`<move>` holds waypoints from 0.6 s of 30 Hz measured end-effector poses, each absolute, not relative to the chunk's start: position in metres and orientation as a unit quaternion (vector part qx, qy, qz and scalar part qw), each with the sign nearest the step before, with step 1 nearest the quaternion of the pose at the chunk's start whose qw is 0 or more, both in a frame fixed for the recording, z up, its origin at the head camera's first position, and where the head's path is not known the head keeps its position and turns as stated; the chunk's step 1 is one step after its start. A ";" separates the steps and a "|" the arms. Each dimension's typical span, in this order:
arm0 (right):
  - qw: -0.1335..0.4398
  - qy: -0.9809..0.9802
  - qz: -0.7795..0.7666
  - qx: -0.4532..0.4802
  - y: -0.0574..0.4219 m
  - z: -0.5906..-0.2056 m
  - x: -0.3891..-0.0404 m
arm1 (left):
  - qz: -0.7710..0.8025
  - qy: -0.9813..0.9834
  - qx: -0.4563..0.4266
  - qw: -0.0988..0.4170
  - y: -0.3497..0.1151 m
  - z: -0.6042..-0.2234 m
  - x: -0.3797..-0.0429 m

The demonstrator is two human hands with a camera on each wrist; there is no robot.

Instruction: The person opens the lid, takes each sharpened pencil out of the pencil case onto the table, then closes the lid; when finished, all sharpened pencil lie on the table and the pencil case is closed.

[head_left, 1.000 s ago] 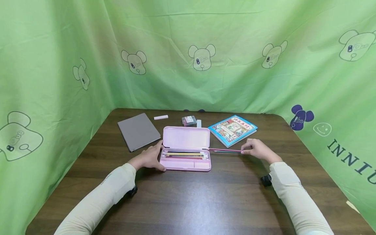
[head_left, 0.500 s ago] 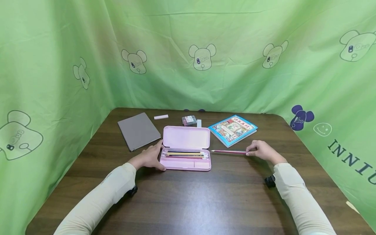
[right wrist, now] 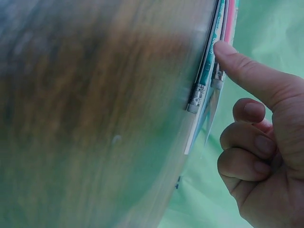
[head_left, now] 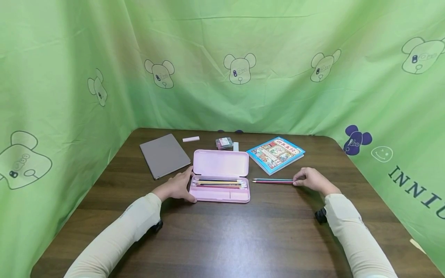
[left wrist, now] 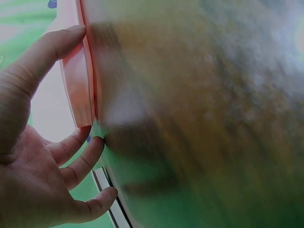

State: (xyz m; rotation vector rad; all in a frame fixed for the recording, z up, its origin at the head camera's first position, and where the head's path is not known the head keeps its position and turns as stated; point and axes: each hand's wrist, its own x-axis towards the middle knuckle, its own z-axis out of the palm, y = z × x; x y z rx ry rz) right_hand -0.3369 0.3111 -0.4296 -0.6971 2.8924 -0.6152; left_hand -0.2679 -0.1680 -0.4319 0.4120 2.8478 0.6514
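Note:
An open pink pencil case (head_left: 211,193) stands mid-table with its lid tipped up at the back. Several pencils (head_left: 219,184) lie in its rear compartment. The left hand (head_left: 178,186) holds the case's left end, thumb at the front edge and fingers toward the back; the left wrist view shows the thumb on the pink rim. To the right of the case, the right hand (head_left: 312,180) pinches a teal pencil (head_left: 274,179) and a red pencil (head_left: 272,182) by their eraser ends, points toward the case. In the right wrist view the thumb (right wrist: 225,50) presses against them and the other fingers are curled.
A grey notebook (head_left: 165,156) lies at the left. Behind the case are a thin pale bar (head_left: 191,139), a small clear box (head_left: 224,143) and a light block (head_left: 235,146). A blue-bordered book (head_left: 276,154) lies back right, beyond the right hand. A green curtain (head_left: 194,104) surrounds the table.
The right hand has drawn the two pencils rightward, off the case's right side. They now lie side by side, teal behind red. The left hand and case stay put.

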 end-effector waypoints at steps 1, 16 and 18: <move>0.051 0.951 -0.203 -0.227 0.311 -0.429 -0.337 | 0.220 0.961 0.139 0.095 -0.168 -0.432 -0.268; 0.079 0.925 -0.321 -0.187 0.308 -0.429 -0.336 | 0.220 0.960 0.142 0.095 -0.169 -0.432 -0.269; 0.085 0.917 -0.343 -0.186 0.305 -0.429 -0.335 | 0.219 0.960 0.143 0.095 -0.169 -0.432 -0.269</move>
